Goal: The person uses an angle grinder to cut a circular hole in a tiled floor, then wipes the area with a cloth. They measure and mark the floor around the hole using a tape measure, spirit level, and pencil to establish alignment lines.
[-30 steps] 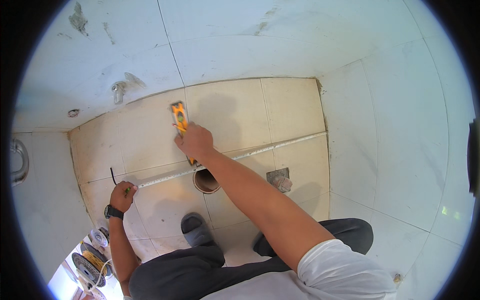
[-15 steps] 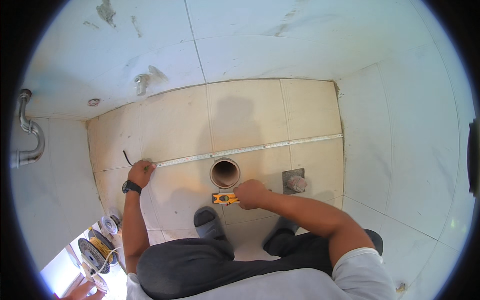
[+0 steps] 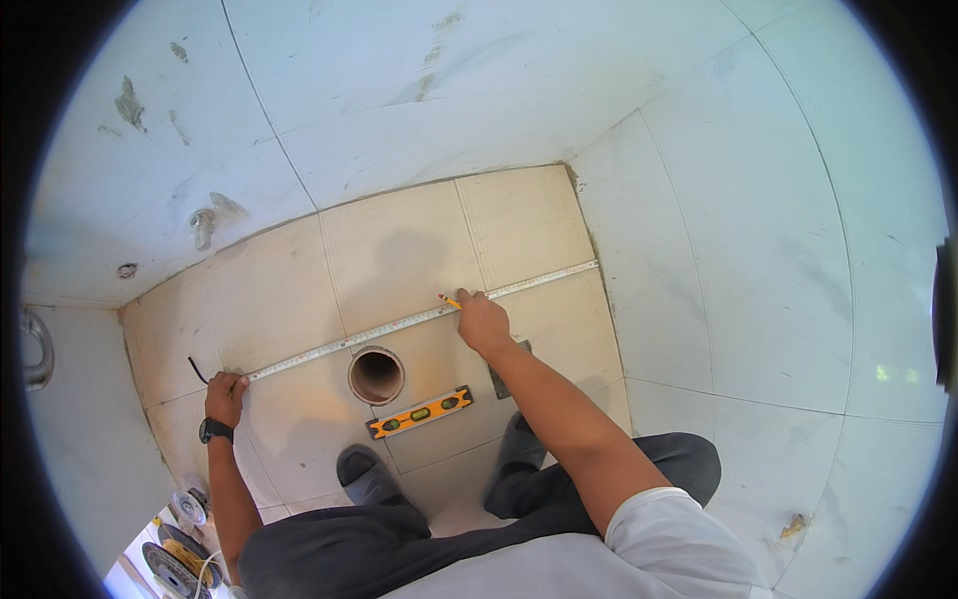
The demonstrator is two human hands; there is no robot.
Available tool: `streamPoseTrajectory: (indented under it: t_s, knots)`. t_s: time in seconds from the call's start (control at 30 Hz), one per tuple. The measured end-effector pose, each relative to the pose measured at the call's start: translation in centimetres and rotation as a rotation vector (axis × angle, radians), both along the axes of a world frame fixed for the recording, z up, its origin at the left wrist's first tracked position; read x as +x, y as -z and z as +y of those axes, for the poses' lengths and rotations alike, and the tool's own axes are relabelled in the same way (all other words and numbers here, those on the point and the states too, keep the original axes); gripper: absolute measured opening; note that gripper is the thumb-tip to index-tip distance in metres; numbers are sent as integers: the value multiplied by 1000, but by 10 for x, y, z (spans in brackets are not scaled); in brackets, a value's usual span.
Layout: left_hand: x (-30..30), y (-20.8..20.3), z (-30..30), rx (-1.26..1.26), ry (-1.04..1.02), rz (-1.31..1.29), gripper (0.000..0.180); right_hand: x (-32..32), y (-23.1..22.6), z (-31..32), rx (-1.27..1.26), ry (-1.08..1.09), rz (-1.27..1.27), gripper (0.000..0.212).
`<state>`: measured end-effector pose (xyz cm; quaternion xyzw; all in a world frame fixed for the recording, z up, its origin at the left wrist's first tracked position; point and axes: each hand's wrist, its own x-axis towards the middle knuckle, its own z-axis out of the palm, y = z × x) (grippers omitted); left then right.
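A tape measure's white blade [image 3: 399,325] stretches across the tiled floor to the right wall. Its left end meets my left hand [image 3: 226,396], which is closed around the tape measure; the case is hidden in the fingers and a black strap [image 3: 197,368] sticks out past them. My right hand [image 3: 482,321] is at the blade, right of the pipe opening, and pinches a yellow pencil [image 3: 452,302] with its tip hidden. An orange and black spirit level [image 3: 419,412] lies flat on the floor below the round drain pipe opening [image 3: 353,381], between that pipe and my feet.
A dark square patch [image 3: 500,379] in the floor is partly hidden by my right forearm. A pipe stub [image 3: 203,230] juts from the back wall, and a chrome pipe [image 3: 37,349] is at the left. Cable reels [image 3: 172,569] stand at lower left. My slippered feet [image 3: 369,477] rest on the tiles.
My right hand has let go of the spirit level and moved up to the tape blade, where a pencil now shows in it. The view has swung, shifting the scene leftward. My left hand stays at the tape's end.
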<state>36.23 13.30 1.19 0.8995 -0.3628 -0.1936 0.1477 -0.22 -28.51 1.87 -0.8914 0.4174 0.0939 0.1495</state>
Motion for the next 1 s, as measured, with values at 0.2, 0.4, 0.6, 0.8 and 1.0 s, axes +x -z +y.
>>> streamPoseTrajectory:
  t_s: [0.2,0.4,0.6,0.8,1.0]
  knots:
    - [-7,8,2,-37,-14,-54,29,-20,16,-25,-52,-42,-22,20]
    - [-13,21,6,-116,11,-171,27,-34,31,-43,-78,37,-74,25]
    - [-30,9,-12,100,-81,-246,29,-29,20,-42,-68,70,-75,16]
    - [-51,1,-29,203,-160,-328,28,-26,10,-36,-68,88,-144,18]
    - [-57,3,-26,160,-176,-361,27,-27,12,-40,-50,89,-125,17]
